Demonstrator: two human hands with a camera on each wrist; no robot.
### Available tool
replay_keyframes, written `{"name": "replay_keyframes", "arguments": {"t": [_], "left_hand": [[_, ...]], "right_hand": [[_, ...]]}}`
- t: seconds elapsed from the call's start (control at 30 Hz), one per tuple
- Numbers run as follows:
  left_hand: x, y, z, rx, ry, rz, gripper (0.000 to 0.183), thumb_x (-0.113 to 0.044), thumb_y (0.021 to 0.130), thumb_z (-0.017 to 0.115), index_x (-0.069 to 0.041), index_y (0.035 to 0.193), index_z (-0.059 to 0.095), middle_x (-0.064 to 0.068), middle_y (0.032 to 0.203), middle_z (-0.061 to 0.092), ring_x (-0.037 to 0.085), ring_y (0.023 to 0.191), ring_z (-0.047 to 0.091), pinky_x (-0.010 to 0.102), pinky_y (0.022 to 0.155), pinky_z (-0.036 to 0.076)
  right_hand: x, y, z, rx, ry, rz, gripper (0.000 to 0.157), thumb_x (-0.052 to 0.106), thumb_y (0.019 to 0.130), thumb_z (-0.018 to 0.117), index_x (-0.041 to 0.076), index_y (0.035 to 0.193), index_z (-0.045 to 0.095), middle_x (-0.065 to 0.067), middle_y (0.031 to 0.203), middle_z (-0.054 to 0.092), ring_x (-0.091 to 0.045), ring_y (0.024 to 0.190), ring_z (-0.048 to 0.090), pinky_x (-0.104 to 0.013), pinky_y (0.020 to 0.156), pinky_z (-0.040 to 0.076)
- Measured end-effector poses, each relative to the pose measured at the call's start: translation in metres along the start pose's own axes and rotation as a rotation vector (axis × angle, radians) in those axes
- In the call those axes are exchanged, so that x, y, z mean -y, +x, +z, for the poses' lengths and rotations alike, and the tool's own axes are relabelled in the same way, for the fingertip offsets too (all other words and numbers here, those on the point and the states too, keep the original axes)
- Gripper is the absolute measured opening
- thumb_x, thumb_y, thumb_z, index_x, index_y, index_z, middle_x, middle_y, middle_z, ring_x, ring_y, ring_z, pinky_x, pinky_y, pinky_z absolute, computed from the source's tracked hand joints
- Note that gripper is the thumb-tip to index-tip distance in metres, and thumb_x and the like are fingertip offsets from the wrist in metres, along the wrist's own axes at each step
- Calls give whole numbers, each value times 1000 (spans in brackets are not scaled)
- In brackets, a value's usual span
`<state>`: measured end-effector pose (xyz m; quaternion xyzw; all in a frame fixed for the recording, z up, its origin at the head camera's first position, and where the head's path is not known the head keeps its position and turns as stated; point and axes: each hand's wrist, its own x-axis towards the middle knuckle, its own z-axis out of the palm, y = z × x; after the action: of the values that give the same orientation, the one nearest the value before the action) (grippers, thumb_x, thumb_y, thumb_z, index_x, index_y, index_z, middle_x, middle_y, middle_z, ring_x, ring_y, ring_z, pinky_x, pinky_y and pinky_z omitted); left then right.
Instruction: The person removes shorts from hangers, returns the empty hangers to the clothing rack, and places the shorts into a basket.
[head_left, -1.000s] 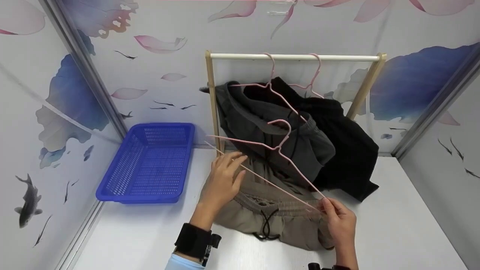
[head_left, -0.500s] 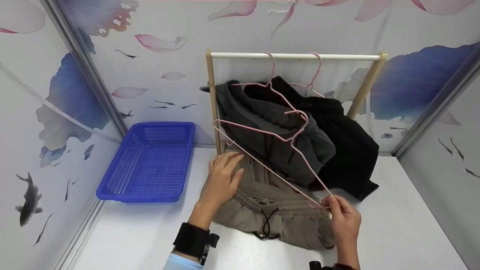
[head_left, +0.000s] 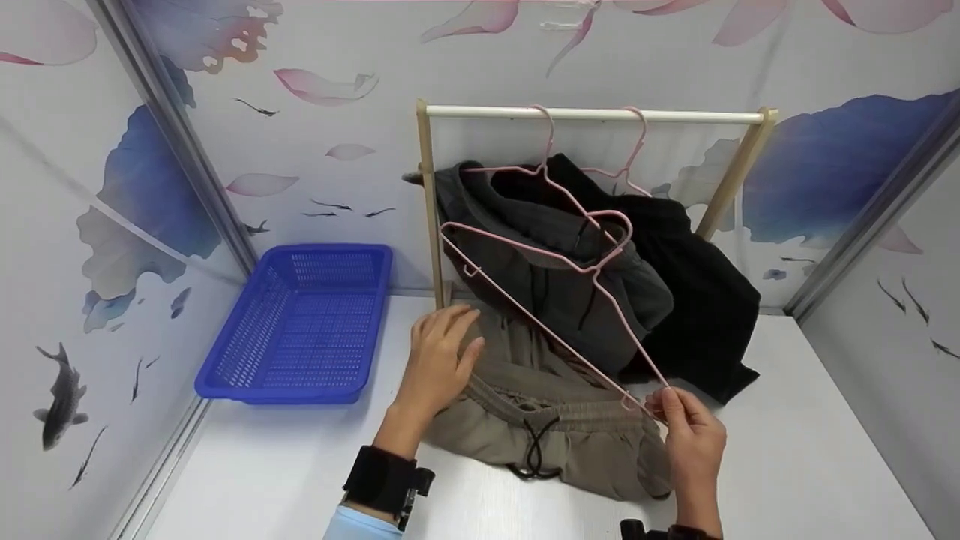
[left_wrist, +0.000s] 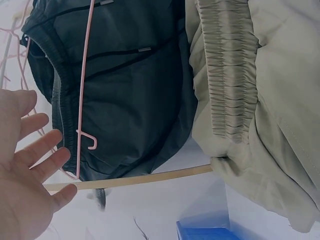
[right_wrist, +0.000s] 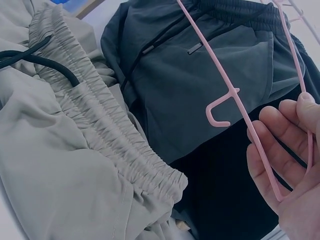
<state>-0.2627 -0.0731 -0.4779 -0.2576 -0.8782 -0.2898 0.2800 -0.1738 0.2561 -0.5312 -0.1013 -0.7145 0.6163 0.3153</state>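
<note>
My right hand grips one end of a pink wire hanger, whose hook points up and away over the grey garment behind. The right wrist view shows its lower bar with a small hook crossing the fingers. Khaki drawstring pants lie on the table between the hands, elastic waistband up and black cord tied at the front. My left hand is at the left end of that waistband, fingers spread and holding nothing. In the left wrist view its fingers point toward the hanger's other end, apart from it.
A white rail on wooden posts stands at the back. Dark grey drawstring pants and a black garment hang there on pink hangers. A blue perforated basket stands on the left of the white table.
My right hand has tilted the hanger so its far end and hook rose away from the left hand, toward the rail. The left hand has shifted slightly left; the khaki pants stay put.
</note>
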Motion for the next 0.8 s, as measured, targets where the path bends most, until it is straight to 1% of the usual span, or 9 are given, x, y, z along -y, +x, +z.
{"name": "replay_keyframes", "arguments": {"t": [0.2, 0.33, 0.5, 0.8], "left_hand": [[3, -2, 0, -6, 10, 3, 37, -21, 102, 65, -3, 134, 66, 16, 135, 62, 35, 129, 55, 59, 110, 36], [5, -3, 0, -8, 18, 5, 37, -24, 103, 63, -3, 134, 66, 16, 135, 63, 35, 128, 56, 59, 109, 37], [8, -5, 0, -16, 31, 4, 37, -24, 103, 63, -2, 133, 66, 16, 134, 63, 35, 127, 56, 58, 107, 38], [10, -7, -2, -20, 48, -17, 37, -23, 102, 64, -2, 133, 66, 16, 134, 63, 36, 127, 56, 58, 107, 37]], "right_hand": [[3, 2, 2, 15, 13, 9, 21, 2, 103, 61, -15, 97, 72, -1, 79, 72, -4, 73, 70, -16, 73, 57], [7, 4, 4, 31, 25, 15, 21, 3, 103, 60, -14, 97, 72, -4, 80, 72, -6, 74, 71, -18, 74, 58], [14, 9, 7, 59, 20, -6, 21, 3, 103, 60, -13, 97, 72, -9, 82, 72, -7, 74, 73, -19, 73, 59], [29, 16, 13, 87, 3, -13, 22, 6, 104, 61, -12, 99, 72, -10, 85, 73, -8, 77, 73, -20, 74, 59]]}}
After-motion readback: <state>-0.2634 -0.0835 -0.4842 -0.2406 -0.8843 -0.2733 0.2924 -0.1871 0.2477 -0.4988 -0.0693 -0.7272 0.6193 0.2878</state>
